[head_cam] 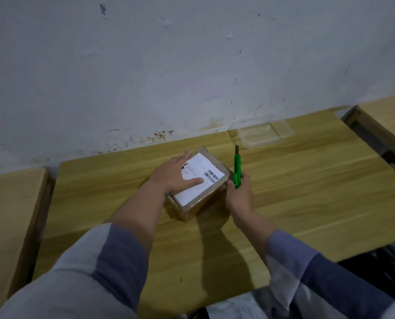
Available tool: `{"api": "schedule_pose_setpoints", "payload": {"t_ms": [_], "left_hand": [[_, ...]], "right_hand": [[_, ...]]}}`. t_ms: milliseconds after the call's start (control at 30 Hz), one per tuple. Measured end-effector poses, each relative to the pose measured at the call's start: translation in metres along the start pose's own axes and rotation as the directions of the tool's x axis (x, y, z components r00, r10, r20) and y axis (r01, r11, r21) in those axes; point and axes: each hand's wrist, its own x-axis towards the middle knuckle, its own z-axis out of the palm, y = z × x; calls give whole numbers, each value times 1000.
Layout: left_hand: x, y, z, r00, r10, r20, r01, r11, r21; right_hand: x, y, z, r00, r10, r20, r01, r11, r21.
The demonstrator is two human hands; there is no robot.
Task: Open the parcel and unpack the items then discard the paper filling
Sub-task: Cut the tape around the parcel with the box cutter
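The small brown cardboard parcel [200, 184] with a white label sits sealed mid-table [306, 192]. The left hand [175, 174] presses flat on top; the right hand [240, 194] grips a green utility knife [237, 170] just right of it. Cutting, unpacking and discarding all remain.

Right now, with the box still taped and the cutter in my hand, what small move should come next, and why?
Probably lower the green cutter to the box's taped edge beside it. The right hand grips it with the blade pointing up and away, off the tape. The left hand lies flat on the label, steadying the box, so keep those fingers out of the cutting line.
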Motion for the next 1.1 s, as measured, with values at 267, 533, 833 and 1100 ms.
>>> {"api": "schedule_pose_setpoints", "payload": {"t_ms": [267,533,833,1100], "left_hand": [[-26,9,5,995,-35,-94,48,989,139],[-56,21,30,947,-267,-181,284,955,79],[-75,40,47,901,-394,-180,390,919,-57],[-58,43,48,966,-112,-233,145,981,129]], "right_hand": [[22,-33,-1,985,80,155,-104,983,154],[30,-46,-6,922,49,383,-65,997,28],[20,-17,-41,966,35,257,-58,995,82],[9,5,-55,953,13,301,-26,999,40]]}}
